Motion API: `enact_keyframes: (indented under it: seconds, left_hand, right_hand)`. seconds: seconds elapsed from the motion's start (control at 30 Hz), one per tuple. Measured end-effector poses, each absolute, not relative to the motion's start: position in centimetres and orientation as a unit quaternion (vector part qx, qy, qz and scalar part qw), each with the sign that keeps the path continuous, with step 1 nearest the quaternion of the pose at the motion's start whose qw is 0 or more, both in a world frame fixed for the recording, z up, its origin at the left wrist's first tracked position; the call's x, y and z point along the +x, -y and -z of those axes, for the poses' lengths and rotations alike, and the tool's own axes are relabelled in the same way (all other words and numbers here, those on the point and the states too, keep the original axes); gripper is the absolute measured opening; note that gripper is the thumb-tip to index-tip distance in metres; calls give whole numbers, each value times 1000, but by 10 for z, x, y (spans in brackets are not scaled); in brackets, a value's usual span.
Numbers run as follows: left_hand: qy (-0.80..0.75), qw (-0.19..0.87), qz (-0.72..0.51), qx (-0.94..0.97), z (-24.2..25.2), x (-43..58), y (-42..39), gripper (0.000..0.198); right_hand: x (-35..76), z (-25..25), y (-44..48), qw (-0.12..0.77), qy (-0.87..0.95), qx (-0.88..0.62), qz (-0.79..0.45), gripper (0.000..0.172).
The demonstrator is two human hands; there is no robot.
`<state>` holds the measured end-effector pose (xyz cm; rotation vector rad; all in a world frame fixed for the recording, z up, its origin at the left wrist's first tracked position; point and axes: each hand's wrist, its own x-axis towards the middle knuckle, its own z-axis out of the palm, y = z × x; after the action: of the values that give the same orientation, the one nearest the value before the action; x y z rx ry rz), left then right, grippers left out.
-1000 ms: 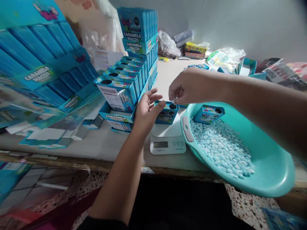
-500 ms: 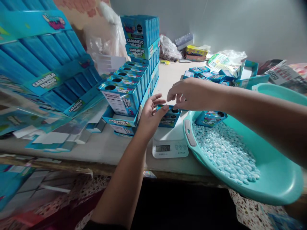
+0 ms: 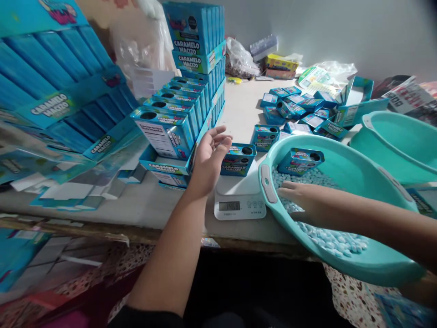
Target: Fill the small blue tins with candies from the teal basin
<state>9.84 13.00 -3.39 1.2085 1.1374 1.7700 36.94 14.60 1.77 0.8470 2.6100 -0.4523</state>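
My left hand (image 3: 212,152) is open, its fingers raised and loosely curved beside a blue candy box (image 3: 238,160). That box stands upright on a white digital scale (image 3: 241,206), whose display seems to read 146.0. Over on the right, my right hand (image 3: 296,200) reaches palm down into a teal basin (image 3: 382,246), its fingers among light-blue and white candies (image 3: 336,241). Its fingertips are partly hidden, so whether they hold any candy cannot be seen. Another blue box (image 3: 300,161) leans on the candies in the basin.
Display trays of upright boxes (image 3: 170,132) stand stacked left of the scale. Farther left are tilted larger displays (image 3: 68,91) and cardboard pieces (image 3: 78,189). Behind the basin lie several scattered boxes (image 3: 300,107). A second teal basin (image 3: 403,136) sits at right.
My right hand has left the top of the box on the scale and come down into the candies. The scale's reading has risen. My left hand stays close to the box.
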Motion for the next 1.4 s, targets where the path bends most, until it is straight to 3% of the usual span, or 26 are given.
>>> enact_keyframes:
  seconds: [0.17,0.43,0.67,0.8,1.2,1.4]
  left_hand:
    - [-446,363,-671,469,35,99,-130,47]
    - [-449,366,-666,471,41,99,-134,44]
    - [-470,359,-658,466,42,98,-134,44]
    - [-458,380,-666,449,43,98,-136,47]
    - [-452,412,-655,443,39,97,-135,56]
    - [-515,279,-631,508,41,97,-134,47]
  right_hand:
    - [377,-12,-136,183,-901,333,211,19]
    - [384,-20,-141,180,-923,284,186,22]
    - [328,-79,-181,-45,-961,268,54,21]
    - [280,-92,-198,-118,-942,306,77,20]
    - [257,-76,-201,-59,-977,196,66,19]
    - [256,-78,-200,-59,-970,221,83,20]
